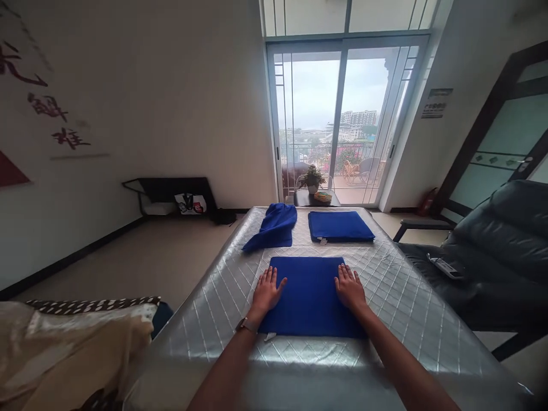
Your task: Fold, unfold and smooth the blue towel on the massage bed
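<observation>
A flat blue folded cloth [310, 299] lies in front of me on a silvery quilted cover [222, 308]. My left hand [268, 289] rests flat on its left edge, fingers stretched forward and thumb out to the side. On the opposite edge my right hand [350, 288] lies flat too, fingers a little apart. A white tag [270, 337] sticks out at the cloth's near left corner. Farther back is a stack of folded blue cloths [341, 226], with a crumpled blue cloth [276, 225] to its left.
A black leather armchair [496, 245] with a power strip [445, 266] on it stands at the right. Bedding [77, 348] lies at the lower left. Behind the covered surface are a small table with a potted plant [313, 180] and a sliding glass door [342, 114].
</observation>
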`<state>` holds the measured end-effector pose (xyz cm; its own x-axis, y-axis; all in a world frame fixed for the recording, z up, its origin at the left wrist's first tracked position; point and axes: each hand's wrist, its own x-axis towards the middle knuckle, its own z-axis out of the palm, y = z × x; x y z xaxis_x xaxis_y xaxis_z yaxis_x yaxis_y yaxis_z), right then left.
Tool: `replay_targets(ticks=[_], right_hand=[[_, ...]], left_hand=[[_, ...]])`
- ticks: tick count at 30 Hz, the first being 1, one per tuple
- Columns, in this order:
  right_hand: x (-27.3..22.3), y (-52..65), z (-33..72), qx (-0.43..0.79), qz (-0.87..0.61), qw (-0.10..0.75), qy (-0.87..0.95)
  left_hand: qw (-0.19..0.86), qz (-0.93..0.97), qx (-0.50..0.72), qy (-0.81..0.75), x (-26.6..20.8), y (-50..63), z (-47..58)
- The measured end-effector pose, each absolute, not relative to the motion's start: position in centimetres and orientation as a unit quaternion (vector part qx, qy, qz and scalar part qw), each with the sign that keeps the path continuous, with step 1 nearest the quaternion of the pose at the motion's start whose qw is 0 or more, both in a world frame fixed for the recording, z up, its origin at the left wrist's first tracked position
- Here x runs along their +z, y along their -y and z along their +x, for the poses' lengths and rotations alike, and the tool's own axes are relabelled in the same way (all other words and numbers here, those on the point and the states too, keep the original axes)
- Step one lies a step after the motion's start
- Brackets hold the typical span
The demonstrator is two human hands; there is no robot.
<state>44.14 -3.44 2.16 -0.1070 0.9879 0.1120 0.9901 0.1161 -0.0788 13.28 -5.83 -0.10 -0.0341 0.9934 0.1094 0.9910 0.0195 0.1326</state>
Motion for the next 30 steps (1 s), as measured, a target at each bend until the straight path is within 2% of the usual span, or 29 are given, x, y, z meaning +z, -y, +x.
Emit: replay_targets(ticks=[4,11,20,24,30], right_hand=[[1.4,5.7,44.3,-0.012,-0.644,0.077,0.761],[0.5,8.0,44.6,0.016,-0.660,0.039,0.750],[-0.5,7.8,45.2,-0.002,-0.643,0.030,0.765],[-0.7,7.5,45.1,0.012,-0.651,0.044,0.758],[-0.1,7.5,44.6,0.020,-0.663,0.047,0.746]], left_hand=[[0.002,0.696,0.100,-0.711,-0.3,5.6,13.5],[-0.006,0.677,0.105,-0.729,1.6,5.9,16.6],[0.070,0.833,0.163,-0.524,1.8,7.6,32.0],[0.066,0.818,0.139,-0.555,1.5,8.1,29.2],[0.040,0.753,0.099,-0.649,1.0,10.2,18.1]])
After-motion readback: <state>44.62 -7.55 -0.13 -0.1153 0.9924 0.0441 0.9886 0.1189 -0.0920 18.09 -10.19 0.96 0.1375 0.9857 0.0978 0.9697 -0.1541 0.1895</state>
